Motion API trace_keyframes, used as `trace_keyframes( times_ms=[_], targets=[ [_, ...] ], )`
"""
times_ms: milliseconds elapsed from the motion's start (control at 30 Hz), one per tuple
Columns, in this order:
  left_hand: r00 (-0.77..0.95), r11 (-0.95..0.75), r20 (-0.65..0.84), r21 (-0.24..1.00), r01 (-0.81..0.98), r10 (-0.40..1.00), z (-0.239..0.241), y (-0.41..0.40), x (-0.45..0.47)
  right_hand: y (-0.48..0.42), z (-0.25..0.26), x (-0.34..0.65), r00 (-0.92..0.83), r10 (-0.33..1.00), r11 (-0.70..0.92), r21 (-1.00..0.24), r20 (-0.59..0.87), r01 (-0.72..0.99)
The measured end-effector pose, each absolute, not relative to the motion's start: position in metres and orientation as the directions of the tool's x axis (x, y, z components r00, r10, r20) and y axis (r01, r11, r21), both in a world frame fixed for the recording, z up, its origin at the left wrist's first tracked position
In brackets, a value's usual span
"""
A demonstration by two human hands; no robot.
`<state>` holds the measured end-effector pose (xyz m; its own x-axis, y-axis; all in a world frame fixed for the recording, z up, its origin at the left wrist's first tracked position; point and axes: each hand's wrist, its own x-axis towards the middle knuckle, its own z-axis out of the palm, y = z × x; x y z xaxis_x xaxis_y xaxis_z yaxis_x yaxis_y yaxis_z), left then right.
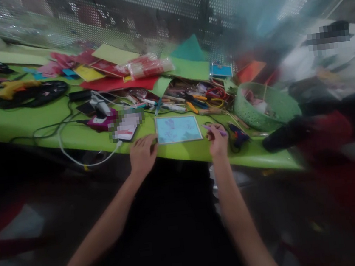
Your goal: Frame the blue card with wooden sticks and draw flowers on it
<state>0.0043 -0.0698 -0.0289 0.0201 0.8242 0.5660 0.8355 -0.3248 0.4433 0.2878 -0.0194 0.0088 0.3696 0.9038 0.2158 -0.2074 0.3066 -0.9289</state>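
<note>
A light blue card [177, 135] with a pale border lies at the front of the green table, purple marks drawn on its surface. My right hand [217, 141] grips a purple pen [215, 130] just past the card's right edge, the pen's tip apart from the card. At the card's left edge, my left hand [143, 153] rests with its fingers laid out, and it holds nothing. A phone [129, 125] with a lit screen lies right beside that hand, a white cable plugged into it.
A glue gun [238, 136] and a green basket [266, 106] stand to the right. Scissors [195, 101], pens and coloured paper [120, 83] crowd the back of the green table [46, 133]. A magenta power strip [101, 121] trails cables on the left. Another person [327, 73] is at the right.
</note>
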Motion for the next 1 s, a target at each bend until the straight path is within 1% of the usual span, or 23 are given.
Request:
trace_keyframes(
  times_ms=[367,767,1000],
  targets=[
    [-0.009,-0.322,0.582,0.462,0.826,0.813,-0.0368,-0.0772,0.0070,-0.0210,0.0101,0.2893,0.364,0.905,0.304,-0.934,0.222,-0.187],
    [-0.015,-0.323,0.580,0.475,0.818,0.814,-0.0374,-0.0755,0.0055,-0.0241,0.0109,0.2873,0.379,0.897,0.325,-0.919,0.226,-0.222],
    [-0.010,-0.327,0.591,0.460,0.826,0.806,-0.0365,-0.0772,0.0073,-0.0246,0.0103,0.2881,0.370,0.902,0.321,-0.919,0.224,-0.227]
  ],
)
